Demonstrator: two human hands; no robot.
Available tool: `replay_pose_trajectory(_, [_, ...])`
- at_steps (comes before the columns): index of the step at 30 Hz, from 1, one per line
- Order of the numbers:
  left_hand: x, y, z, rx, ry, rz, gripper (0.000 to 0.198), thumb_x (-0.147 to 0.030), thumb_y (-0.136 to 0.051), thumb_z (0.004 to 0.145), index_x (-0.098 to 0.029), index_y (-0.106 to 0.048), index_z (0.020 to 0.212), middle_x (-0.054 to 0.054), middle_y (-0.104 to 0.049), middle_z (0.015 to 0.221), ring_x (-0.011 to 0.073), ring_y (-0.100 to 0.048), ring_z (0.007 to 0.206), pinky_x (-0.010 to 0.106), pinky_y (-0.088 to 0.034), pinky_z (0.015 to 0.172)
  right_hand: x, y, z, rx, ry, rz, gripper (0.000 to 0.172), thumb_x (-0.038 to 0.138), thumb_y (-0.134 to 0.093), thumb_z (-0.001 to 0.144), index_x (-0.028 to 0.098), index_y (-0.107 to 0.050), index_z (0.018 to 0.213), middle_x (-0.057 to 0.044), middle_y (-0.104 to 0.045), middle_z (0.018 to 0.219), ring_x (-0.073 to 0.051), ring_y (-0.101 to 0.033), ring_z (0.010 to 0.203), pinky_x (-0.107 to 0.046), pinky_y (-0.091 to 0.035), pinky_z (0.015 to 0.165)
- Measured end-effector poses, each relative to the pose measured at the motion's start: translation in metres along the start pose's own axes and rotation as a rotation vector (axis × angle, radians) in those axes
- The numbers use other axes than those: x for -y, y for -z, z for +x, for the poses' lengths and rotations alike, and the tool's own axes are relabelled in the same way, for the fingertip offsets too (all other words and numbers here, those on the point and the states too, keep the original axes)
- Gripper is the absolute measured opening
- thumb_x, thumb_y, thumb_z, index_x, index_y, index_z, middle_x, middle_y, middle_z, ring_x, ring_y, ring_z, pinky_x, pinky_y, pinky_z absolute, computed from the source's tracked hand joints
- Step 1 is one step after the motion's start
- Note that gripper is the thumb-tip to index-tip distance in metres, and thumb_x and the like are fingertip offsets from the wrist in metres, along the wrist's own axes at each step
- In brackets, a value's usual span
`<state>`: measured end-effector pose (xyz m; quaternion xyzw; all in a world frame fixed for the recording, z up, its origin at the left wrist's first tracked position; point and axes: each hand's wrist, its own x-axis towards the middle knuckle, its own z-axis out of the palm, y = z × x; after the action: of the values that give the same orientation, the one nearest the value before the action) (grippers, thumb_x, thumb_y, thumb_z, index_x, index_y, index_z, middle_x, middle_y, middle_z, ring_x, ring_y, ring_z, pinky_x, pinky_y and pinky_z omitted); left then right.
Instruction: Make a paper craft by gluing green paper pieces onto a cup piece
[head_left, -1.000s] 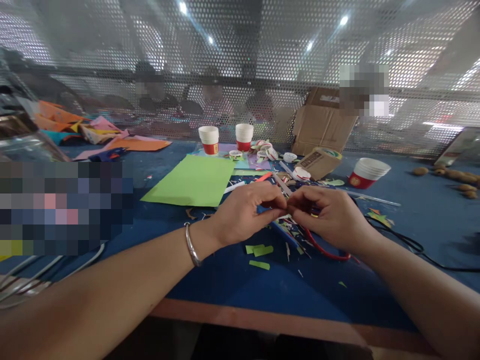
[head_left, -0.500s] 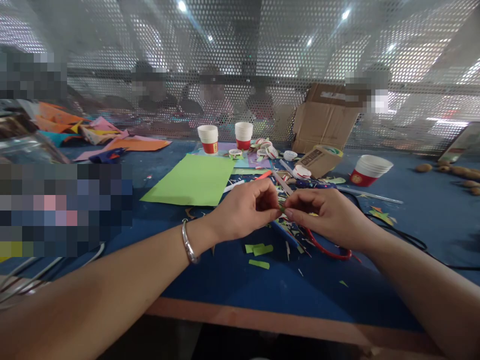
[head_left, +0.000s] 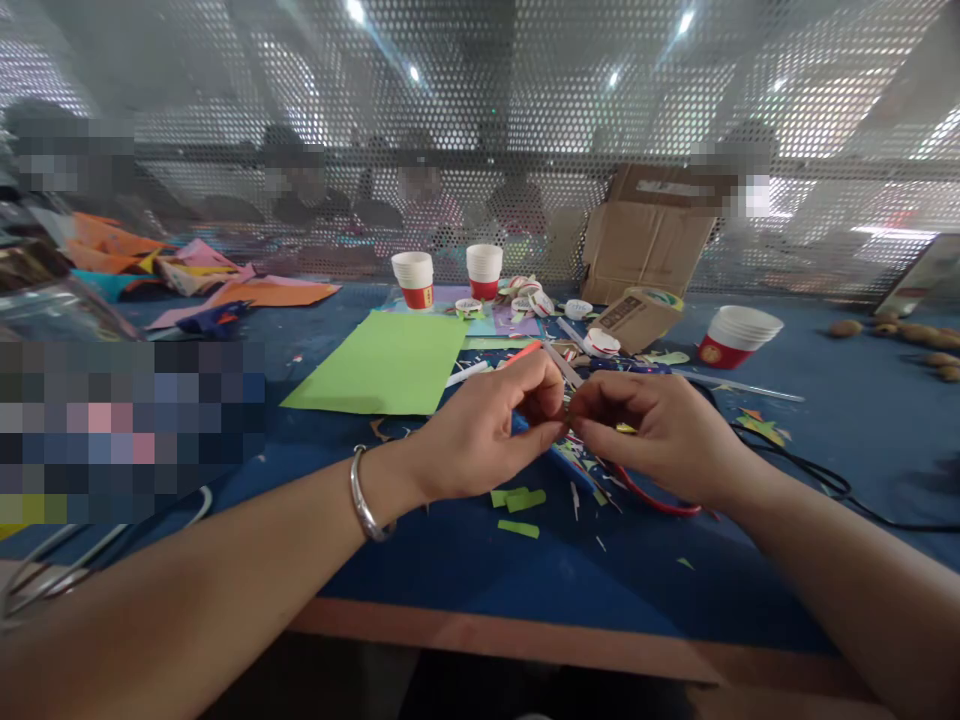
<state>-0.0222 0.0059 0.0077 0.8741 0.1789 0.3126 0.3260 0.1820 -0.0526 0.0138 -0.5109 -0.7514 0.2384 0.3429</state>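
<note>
My left hand (head_left: 495,430), with a silver bangle on the wrist, meets my right hand (head_left: 652,425) fingertip to fingertip above the table. Both are closed in a pinch on a tiny piece of green paper, almost wholly hidden by the fingers. Below them lie several short green paper strips (head_left: 518,529) and a blue stick-like thing (head_left: 574,470). A curved red handle (head_left: 660,507) shows under my right hand. Paper scraps (head_left: 600,480) are strewn beneath both hands. Left of my left hand lies a large light green sheet (head_left: 382,365).
Stacked paper cups (head_left: 414,282) stand at the back, with another stack (head_left: 739,337) at right. Beyond are small white-and-red paper pieces (head_left: 540,303), a cardboard box (head_left: 649,235) and a perforated screen (head_left: 480,120). A black cable (head_left: 802,465) crosses the right side. Coloured paper (head_left: 277,291) lies far left.
My fingers have shifted slightly, and the green bit between them is harder to see. The view has moved a little; the things on the table stay in place.
</note>
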Motion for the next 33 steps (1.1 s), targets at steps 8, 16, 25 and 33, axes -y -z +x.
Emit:
replay_pose_trajectory(8, [-0.008, 0.008, -0.006, -0.015, -0.007, 0.032, 0.010, -0.018, -0.059, 0.093, -0.021, -0.050, 0.096, 0.002, -0.060, 0.091, 0.0129, -0.058, 0.080, 0.027, -0.047, 0.075, 0.007, -0.004, -0.005, -0.077, 0.056, -0.071, 0.009, 0.021, -0.061, 0.086, 0.020, -0.064, 0.078, 0.001, -0.061, 0.070, -0.013, -0.053, 0.063, -0.025, -0.043, 0.059])
replay_pose_trajectory(16, [0.010, 0.009, -0.003, -0.016, 0.259, -0.379, 0.015, -0.019, -0.068, 0.087, -0.018, -0.053, 0.089, -0.001, -0.062, 0.079, 0.0143, -0.067, 0.077, 0.029, -0.056, 0.073, -0.008, -0.016, 0.002, -0.103, 0.036, -0.054, 0.009, 0.027, -0.065, 0.089, 0.020, -0.070, 0.086, 0.001, -0.068, 0.076, -0.013, -0.059, 0.067, -0.024, -0.045, 0.061])
replay_pose_trajectory(25, [0.018, 0.009, -0.003, -0.019, 0.213, -0.344, 0.014, -0.014, -0.066, 0.087, -0.018, -0.053, 0.092, -0.003, -0.058, 0.081, 0.0111, -0.063, 0.075, 0.028, -0.054, 0.072, -0.013, -0.016, 0.002, -0.086, -0.006, -0.006, 0.013, 0.033, -0.066, 0.091, 0.022, -0.073, 0.088, 0.001, -0.070, 0.077, -0.013, -0.060, 0.068, -0.024, -0.045, 0.059])
replay_pose_trajectory(33, [0.012, 0.006, -0.001, -0.079, 0.295, -0.414, 0.020, -0.024, -0.074, 0.083, -0.016, -0.056, 0.089, -0.001, -0.060, 0.082, 0.0125, -0.060, 0.077, 0.028, -0.051, 0.072, -0.007, -0.016, 0.003, -0.111, 0.025, -0.081, 0.013, 0.028, -0.063, 0.090, 0.020, -0.072, 0.085, 0.000, -0.070, 0.074, -0.014, -0.060, 0.066, -0.024, -0.045, 0.059])
